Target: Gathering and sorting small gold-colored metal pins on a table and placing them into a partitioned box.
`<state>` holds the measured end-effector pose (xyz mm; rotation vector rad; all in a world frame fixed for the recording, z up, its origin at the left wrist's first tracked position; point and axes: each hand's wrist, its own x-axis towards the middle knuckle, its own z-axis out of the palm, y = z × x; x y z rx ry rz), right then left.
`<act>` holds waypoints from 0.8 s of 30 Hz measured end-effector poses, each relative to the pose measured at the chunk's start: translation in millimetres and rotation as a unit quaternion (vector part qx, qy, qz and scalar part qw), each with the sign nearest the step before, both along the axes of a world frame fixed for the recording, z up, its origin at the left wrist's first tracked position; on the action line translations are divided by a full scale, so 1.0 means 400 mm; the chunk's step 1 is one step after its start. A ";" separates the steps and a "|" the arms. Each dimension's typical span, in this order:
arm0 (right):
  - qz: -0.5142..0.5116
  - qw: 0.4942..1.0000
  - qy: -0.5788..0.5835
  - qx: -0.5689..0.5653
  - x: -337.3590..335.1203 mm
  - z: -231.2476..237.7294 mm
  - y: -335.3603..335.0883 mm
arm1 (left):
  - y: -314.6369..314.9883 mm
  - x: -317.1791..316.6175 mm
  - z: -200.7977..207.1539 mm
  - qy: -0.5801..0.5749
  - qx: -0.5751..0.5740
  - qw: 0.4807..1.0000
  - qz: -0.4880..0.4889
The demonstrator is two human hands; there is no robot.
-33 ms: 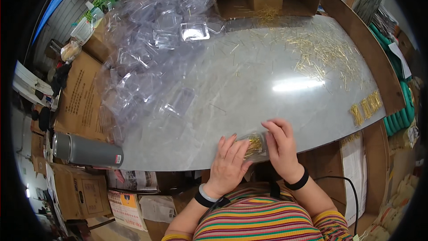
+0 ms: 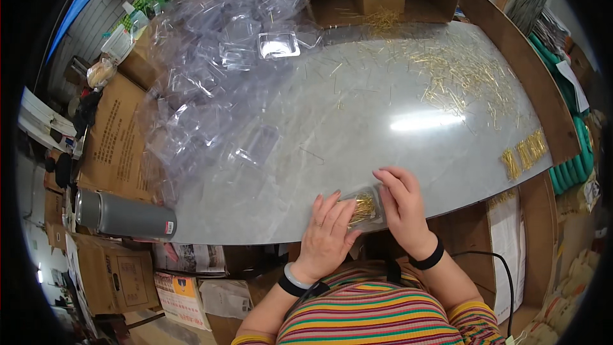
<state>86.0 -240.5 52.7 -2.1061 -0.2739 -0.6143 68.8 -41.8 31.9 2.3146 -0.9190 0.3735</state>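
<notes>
A small clear plastic box (image 2: pixel 375 218) with a bunch of thin gold-coloured metal pins (image 2: pixel 364 206) inside sits at the table's near edge. My left hand (image 2: pixel 327 233) holds it from the left, its fingers lying over that side and partly covering the pins. At the box's right side is my right hand (image 2: pixel 405 214), fingers bent and apart, touching or very near the rim. Whether the lid is fully closed, I cannot tell.
A large heap of clear plastic boxes (image 2: pixel 211 76) covers the table's left. Loose gold pins (image 2: pixel 460 80) are scattered at the far right, with several tied bundles (image 2: pixel 525 155) near the right edge. Cardboard (image 2: pixel 523 57) borders the table; a grey bottle (image 2: pixel 134 215) lies at left.
My right hand's fingertips have shifted very slightly to the left. The plastic box and my left hand stay in about the same place.
</notes>
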 end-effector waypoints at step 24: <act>-0.013 0.998 0.051 -0.040 -0.058 0.020 -0.035 | -0.056 -0.011 0.027 0.033 0.024 0.996 0.085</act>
